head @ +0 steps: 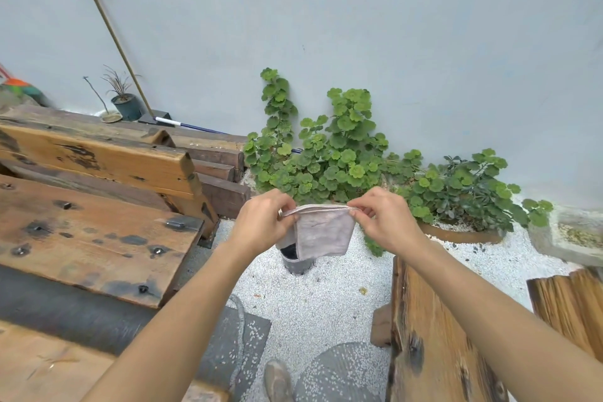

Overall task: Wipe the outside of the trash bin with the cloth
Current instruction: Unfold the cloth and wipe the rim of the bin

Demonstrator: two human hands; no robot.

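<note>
Above white gravel, left hand (261,222) and right hand (388,222) pinching cloth (321,231), trash bin (295,261) mostly hidden behind

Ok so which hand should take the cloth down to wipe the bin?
Probably the left. Both hands pinch the cloth by its top edge, but the left hand is nearer the trash bin, which shows under the cloth's left side; the right hand is farther off.

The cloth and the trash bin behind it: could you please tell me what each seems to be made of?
The cloth looks like soft woven fabric, grey, matte: it hangs limp with a stitched hem. The trash bin is dark with a slight sheen, plastic or metal; mostly hidden.
</note>
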